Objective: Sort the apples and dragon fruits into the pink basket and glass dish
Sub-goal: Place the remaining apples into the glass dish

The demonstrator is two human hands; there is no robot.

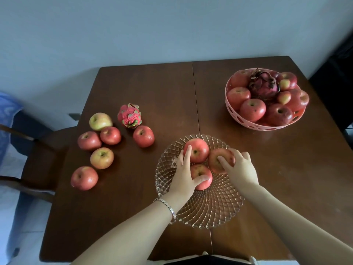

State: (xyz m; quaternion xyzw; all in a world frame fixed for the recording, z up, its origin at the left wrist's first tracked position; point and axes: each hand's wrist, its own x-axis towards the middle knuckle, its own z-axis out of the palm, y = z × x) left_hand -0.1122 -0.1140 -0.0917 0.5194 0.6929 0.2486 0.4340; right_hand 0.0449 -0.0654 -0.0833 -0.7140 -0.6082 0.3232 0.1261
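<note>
The cut-glass dish point(210, 213) sits at the table's near middle with three red apples in it. My left hand point(184, 175) grips the nearest apple point(204, 174), its fingers lying against the far apple point(198, 151). My right hand point(239, 169) is closed over the right apple point(217, 161). The pink basket point(254, 125) at the far right holds several apples and a dark dragon fruit point(264, 86). On the table's left lie several loose apples point(102, 157) and a bright pink dragon fruit point(129, 116).
The dark wooden table point(156, 88) has a seam down its middle. A wooden chair point(38, 150) stands at its left side, with a blue cloth point(7, 111) beyond. A pale wall runs behind the far edge.
</note>
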